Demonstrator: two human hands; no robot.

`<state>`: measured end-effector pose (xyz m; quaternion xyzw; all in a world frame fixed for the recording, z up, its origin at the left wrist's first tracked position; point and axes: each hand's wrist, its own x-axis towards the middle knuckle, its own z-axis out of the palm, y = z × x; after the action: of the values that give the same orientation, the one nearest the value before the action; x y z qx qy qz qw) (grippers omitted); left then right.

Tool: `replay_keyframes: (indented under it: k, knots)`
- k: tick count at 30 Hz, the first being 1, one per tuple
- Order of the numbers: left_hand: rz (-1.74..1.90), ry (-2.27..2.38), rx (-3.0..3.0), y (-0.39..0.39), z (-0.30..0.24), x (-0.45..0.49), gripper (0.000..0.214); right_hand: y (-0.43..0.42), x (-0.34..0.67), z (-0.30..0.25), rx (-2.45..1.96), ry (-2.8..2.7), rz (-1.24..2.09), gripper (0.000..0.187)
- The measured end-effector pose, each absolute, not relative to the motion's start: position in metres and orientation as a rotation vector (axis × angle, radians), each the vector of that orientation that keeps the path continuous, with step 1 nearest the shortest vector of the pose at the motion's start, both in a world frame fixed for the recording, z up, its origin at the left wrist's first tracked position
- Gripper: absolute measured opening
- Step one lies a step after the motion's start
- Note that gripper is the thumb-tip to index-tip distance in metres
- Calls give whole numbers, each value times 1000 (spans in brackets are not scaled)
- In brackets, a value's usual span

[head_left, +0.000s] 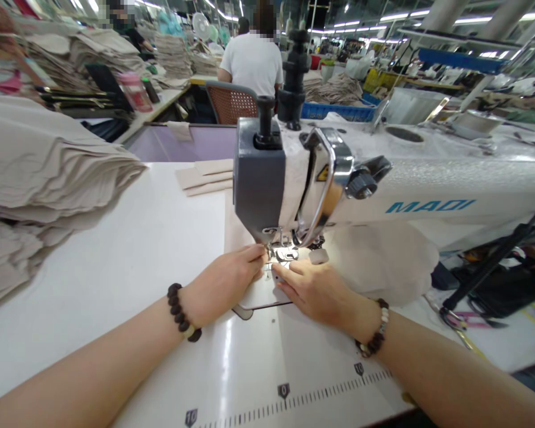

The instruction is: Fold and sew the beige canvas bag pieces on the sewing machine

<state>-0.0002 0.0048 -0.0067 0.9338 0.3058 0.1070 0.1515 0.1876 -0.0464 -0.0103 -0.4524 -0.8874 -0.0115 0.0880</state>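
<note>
A beige fabric piece lies under the sewing machine, spreading out to the right below its arm. My left hand is just left of the presser foot, fingers bent and pressed together at the fabric's edge; its fingertips are partly hidden. On the other side, my right hand rests low, with index finger and thumb stretched toward the needle plate in front of the foot. Lamp light falls on the stitching spot. Both wrists wear beaded bracelets.
Stacked beige fabric covers the table's left side. Folded strips lie behind the machine head. A ruler scale marks the front edge. At right are a black lever and dark items. A person in a white shirt sits beyond.
</note>
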Motion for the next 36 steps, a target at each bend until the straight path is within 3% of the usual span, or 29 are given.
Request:
replay_keyframes:
  k: [12, 15, 18, 23, 36]
  knots:
    - [255, 888, 2790, 10, -4, 0, 18, -47, 187, -8, -1338, -2644, 21, 23]
    - [303, 884, 2801, 12, -5, -1, 18, -45, 192, -8, -1310, -2492, 209, 24]
    - [293, 875, 2844, 12, -5, -1, 19, -36, 203, -7, -1354, -1990, 489, 38]
    - [214, 929, 2900, 9, -2, 1, 19, -21, 217, -5, -1365, -1654, 557, 52]
    - [113, 940, 2866, 5, 2, 2, 22, -17, 215, -2, -1384, -1665, 571, 42]
